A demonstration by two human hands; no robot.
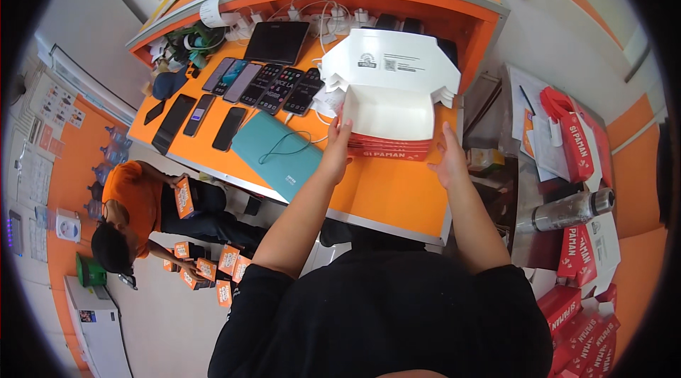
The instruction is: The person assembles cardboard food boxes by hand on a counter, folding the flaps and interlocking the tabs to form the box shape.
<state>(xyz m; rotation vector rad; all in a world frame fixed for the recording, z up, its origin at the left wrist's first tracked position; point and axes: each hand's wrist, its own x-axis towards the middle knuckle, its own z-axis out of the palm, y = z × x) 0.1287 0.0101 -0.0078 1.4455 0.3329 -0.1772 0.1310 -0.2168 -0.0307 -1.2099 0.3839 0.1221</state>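
In front of me on the orange counter stands a stack of red paper food boxes [389, 147], nested in one another. The top box has its white lid [394, 58] folded up and back, and its white inside [389, 114] faces me. My left hand [340, 142] lies along the left side of the stack, fingers stretched out and seemingly touching it. On the other side, my right hand [450, 158] is held just off the stack's right edge with its fingers apart. Neither hand grips anything.
Several phones [273, 88] and a black tablet [277, 42] lie on the counter [390, 197], beside a teal folder [280, 154] and cables. At right are a steel bottle [573, 210] and red boxes [585, 335]. A person [138, 197] crouches at left among orange boxes [206, 268].
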